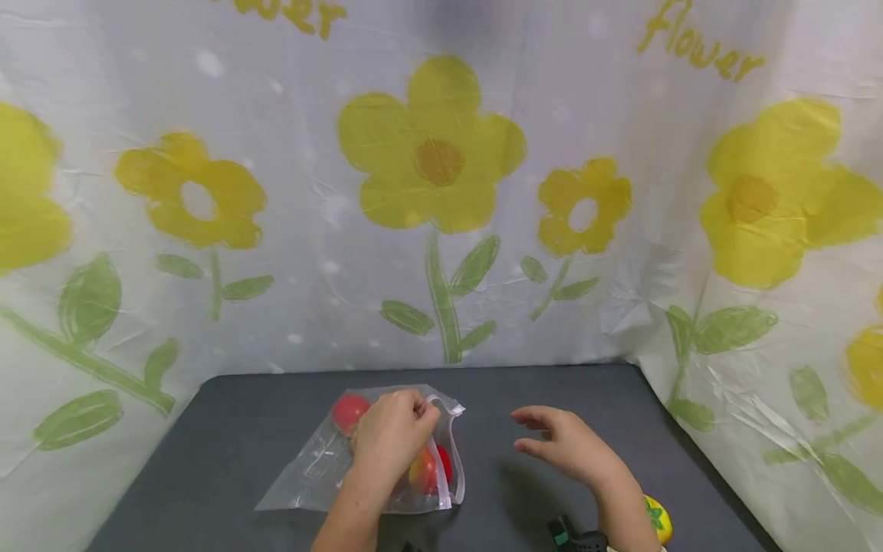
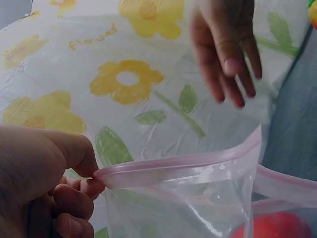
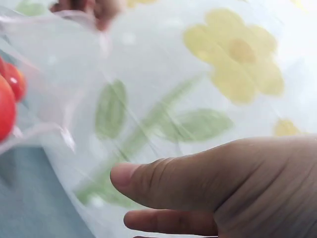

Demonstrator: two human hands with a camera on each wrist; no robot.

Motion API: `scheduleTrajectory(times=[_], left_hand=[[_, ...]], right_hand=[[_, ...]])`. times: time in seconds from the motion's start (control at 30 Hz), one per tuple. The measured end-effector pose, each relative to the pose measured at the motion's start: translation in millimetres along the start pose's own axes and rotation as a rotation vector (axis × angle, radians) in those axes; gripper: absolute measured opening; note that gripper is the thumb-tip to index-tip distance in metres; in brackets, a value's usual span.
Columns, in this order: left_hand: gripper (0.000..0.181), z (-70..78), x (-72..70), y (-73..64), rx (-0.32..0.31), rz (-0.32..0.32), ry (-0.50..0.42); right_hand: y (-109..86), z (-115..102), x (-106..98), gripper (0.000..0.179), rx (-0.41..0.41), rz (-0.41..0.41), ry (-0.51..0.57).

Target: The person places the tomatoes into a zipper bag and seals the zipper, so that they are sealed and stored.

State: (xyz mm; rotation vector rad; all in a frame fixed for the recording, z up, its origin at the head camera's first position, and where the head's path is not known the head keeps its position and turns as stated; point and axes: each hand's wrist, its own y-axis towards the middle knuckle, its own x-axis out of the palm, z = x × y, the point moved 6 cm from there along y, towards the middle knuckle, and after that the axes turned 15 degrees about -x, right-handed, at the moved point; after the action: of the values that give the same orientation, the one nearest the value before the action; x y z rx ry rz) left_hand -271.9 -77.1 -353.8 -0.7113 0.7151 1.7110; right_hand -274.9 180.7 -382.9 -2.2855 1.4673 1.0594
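Note:
A clear zip bag (image 1: 313, 464) lies on the dark table with its mouth to the right. My left hand (image 1: 392, 429) pinches the bag's zip edge (image 2: 173, 163) between thumb and finger and holds it up, so the mouth gapes. Inside the bag are a round red toy fruit (image 1: 349, 412) at the far side and a red-and-yellow one (image 1: 423, 469) near the mouth, with another red piece beside it. My right hand (image 1: 569, 445) is in the air to the right of the bag, fingers apart from the thumb, holding nothing.
A yellow fruit-like object (image 1: 658, 520) with a green leaf shape sits by my right forearm, partly hidden. The dark table (image 1: 228, 429) meets a white curtain (image 1: 297, 268) with painted yellow flowers at the back and sides.

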Motion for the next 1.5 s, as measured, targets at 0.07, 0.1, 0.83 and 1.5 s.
scheduleTrajectory(times=[0.07,0.1,0.83,1.5], left_hand=[[0.023,-1.3,1.0,0.3,0.011,0.012,-0.004],[0.022,-2.3,1.0,0.6,0.015,0.021,-0.002],[0.028,-16.1,11.4,6.6,-0.005,0.02,-0.064],[0.024,-11.1,14.6,10.8,-0.036,0.018,-0.038]], right_hand=[[-10.8,10,-7,0.048,0.068,0.034,0.012],[-15.7,15,-9,0.049,0.098,0.046,0.019],[-86.3,89,-64,0.062,0.384,0.053,-0.051],[-123.2,161,-58,0.039,0.67,-0.078,0.258]])
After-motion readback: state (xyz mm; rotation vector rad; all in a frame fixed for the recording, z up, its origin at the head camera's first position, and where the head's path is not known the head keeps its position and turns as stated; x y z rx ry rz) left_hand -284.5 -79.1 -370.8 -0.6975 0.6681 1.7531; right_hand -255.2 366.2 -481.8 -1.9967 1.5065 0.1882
